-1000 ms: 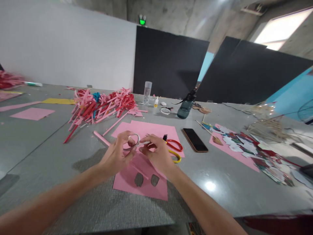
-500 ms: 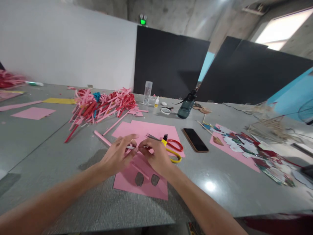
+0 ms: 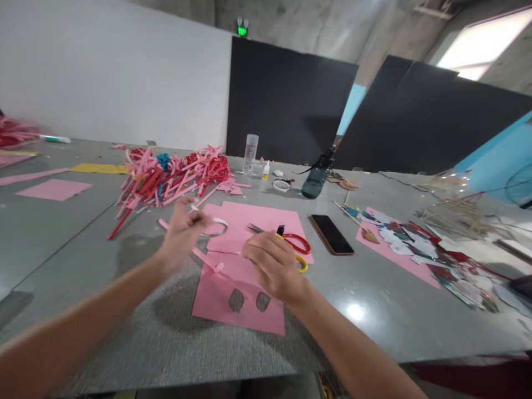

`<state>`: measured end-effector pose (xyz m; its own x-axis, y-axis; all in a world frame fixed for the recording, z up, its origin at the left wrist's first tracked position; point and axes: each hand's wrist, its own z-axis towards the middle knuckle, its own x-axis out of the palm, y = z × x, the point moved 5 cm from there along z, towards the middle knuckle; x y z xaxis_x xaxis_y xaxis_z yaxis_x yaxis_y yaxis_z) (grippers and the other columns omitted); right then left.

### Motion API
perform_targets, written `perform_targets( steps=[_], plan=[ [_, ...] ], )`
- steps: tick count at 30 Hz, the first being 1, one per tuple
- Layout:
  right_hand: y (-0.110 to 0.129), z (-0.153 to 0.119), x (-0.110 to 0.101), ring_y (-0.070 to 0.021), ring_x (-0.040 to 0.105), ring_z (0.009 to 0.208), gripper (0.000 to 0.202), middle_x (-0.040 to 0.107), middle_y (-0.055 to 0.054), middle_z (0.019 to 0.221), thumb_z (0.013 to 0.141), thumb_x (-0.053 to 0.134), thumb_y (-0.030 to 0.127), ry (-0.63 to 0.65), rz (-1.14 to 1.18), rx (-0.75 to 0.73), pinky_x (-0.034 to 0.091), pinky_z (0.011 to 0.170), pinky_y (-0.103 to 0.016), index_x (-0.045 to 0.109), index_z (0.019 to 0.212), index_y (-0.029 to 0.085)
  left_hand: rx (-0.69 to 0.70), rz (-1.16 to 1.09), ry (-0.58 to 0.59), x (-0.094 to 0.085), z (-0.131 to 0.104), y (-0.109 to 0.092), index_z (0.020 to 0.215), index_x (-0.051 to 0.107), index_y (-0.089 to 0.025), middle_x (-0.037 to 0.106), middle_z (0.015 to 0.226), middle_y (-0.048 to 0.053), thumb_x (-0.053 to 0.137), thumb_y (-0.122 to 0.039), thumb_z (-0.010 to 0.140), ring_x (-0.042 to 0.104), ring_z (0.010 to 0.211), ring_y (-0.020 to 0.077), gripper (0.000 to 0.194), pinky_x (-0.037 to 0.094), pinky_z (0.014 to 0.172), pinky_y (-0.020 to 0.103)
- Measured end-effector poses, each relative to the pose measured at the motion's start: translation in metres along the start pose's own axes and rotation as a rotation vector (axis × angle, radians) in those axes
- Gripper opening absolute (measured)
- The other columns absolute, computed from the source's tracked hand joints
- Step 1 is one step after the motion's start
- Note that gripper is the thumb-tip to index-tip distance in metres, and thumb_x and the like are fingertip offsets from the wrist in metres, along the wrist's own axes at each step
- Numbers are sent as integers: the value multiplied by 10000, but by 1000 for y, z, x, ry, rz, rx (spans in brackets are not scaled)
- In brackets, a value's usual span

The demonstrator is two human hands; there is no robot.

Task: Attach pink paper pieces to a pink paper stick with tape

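Head view: a grey table (image 3: 103, 354), seen from above, with two bare hands at work over pink paper. By the left hand (image 3: 179, 235), blurred, a white ring (image 3: 225, 225) is held at the curled fingers, over the edge of the upper sheet (image 3: 266, 213). By the right hand (image 3: 274, 266), fingers drawn together, the end of a thin pink strip (image 3: 222, 252) appears to be pinched; the exact contact is hidden.

Between the hands and nearer the wearer, a pink tube (image 3: 204, 259) is laid slantwise, with a small curl (image 3: 219, 268) near its lower end. Two dark patches (image 3: 236, 300) are seen in the lower sheet (image 3: 216, 311).

Partly covered by the right hand are scissors, red loop (image 3: 308, 244) outward, the blades (image 3: 254, 228) parted and pointed toward the left hand. Fingers could be nicked if the right hand were swept back carelessly, or the scissors dragged along with the sheet. The strip, being thin, could be creased or torn by a sharp tug. The light tube could be rolled or flattened by a forearm. The phone (image 3: 332, 235), to the right, is well apart from the hands and seems at little risk.
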<state>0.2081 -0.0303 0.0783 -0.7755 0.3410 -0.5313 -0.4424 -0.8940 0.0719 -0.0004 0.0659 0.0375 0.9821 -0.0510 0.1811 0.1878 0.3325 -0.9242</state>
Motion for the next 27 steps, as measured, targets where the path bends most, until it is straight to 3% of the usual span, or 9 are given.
perform_targets(
  steps=[3, 5, 7, 10, 14, 17, 21, 24, 27],
  plan=[
    [-10, -3, -12, -203, 674, 894, 272, 714, -47, 932, 975, 549, 38, -160, 70, 121, 565, 803, -357, 673, 1092, 250, 212, 195, -110, -31, 20, -13, 1228, 373, -283, 564, 748, -95, 745, -322, 862, 577, 674, 111, 523, 458, 718, 255],
    [-24, -7, -11, -191, 680, 910, 220, 708, -34, 937, 989, 598, 76, -205, 130, 295, 558, 818, -347, 700, 1045, 263, 372, 508, -43, -34, 22, -20, 1358, 312, -270, 601, 871, -48, 626, -317, 979, 622, 814, 140, 494, 489, 864, 328],
    [-34, -9, -5, -192, 680, 961, 178, 700, -45, 998, 993, 632, 126, -205, 183, 425, 553, 845, -347, 730, 1049, 263, 421, 719, 70, -27, 17, -15, 1390, 370, -247, 655, 1010, 5, 614, -304, 1000, 641, 955, 178, 463, 442, 1033, 421],
    [-41, -13, 6, -190, 667, 962, 166, 661, -56, 1035, 984, 655, 182, -172, 228, 575, 544, 838, -339, 775, 1070, 258, 366, 859, 271, -12, 6, 1, 1360, 535, -261, 704, 1181, 48, 718, -287, 926, 638, 1121, 262, 471, 385, 1110, 486],
    [-45, -17, 16, -179, 652, 868, 159, 663, -43, 966, 949, 669, 211, -111, 304, 761, 524, 767, -321, 800, 1025, 257, 326, 1041, 373, -3, -1, 11, 1441, 509, -275, 680, 1254, 85, 695, -254, 906, 593, 1233, 319, 566, 414, 1076, 496],
    [-50, -22, 20, -197, 676, 900, 127, 731, -48, 973, 904, 689, 216, -104, 389, 891, 513, 788, -331, 797, 963, 247, 281, 1068, 463, 1, -4, 8, 1472, 443, -275, 689, 1087, 46, 598, -244, 952, 646, 1072, 246, 544, 461, 997, 414],
    [-60, -29, 22, -199, 663, 856, 122, 767, -57, 966, 859, 730, 288, -147, 514, 1067, 497, 776, -337, 795, 941, 224, 40, 855, 728, 8, -17, 6, 1527, 325, -294, 676, 939, -3, 548, -408, 997, 643, 792, 174, 586, 473, 747, 303],
    [-65, -33, 22, -169, 595, 743, 192, 738, -41, 906, 802, 783, 347, -194, 605, 1157, 469, 683, -314, 780, 940, 213, -90, 759, 841, 11, -25, 5, 1574, 250, -313, 675, 968, 1, 708, -444, 881, 645, 815, 182, 841, 474, 759, 310],
    [-68, -34, 22, -145, 548, 704, 255, 691, -19, 864, 744, 821, 362, -228, 652, 1173, 446, 641, -291, 754, 936, 207, -150, 775, 891, 9, -27, 8, 1610, 207, -349, 672, 1029, 8, 844, -278, 674, 665, 914, 214, 1135, 493, 841, 343]
  ],
)
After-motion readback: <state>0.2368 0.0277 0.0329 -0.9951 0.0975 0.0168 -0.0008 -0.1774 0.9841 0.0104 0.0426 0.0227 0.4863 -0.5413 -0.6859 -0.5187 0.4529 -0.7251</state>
